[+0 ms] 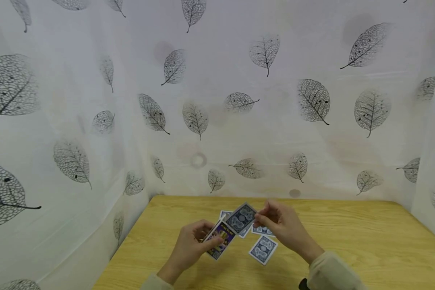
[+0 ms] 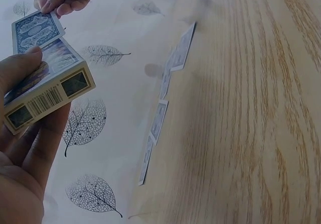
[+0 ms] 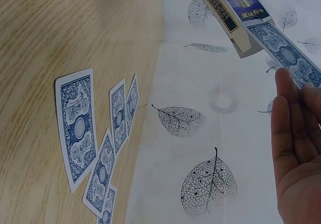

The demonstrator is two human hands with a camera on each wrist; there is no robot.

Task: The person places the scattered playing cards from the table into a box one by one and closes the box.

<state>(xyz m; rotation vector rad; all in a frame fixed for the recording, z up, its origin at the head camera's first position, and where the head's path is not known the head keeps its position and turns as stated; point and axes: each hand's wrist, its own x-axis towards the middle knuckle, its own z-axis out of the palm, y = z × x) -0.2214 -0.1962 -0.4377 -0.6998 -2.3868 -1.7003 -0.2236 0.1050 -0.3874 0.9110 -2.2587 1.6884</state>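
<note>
My left hand [image 1: 193,243] grips a purple playing-card box [image 1: 221,240], thumb across its printed face and fingers behind. Its barcoded end faces the camera in the left wrist view, and the opposite end stands open in the right wrist view. A blue-backed playing card [image 1: 241,218] overlaps the mouth of the box. My right hand [image 1: 284,225] pinches that card's outer corner between thumb and fingertips. Below the hands, several more blue-backed cards [image 1: 263,249] lie back up on the table, some overlapping; in the head view the hands and box partly hide them.
The wood-grain table [image 1: 348,237] reaches back to a pale curtain [image 1: 217,141] printed with dark leaf skeletons. Another stretch of curtain [image 1: 69,213] runs along the table's left side. A dark band [image 1: 303,284] shows by the right sleeve.
</note>
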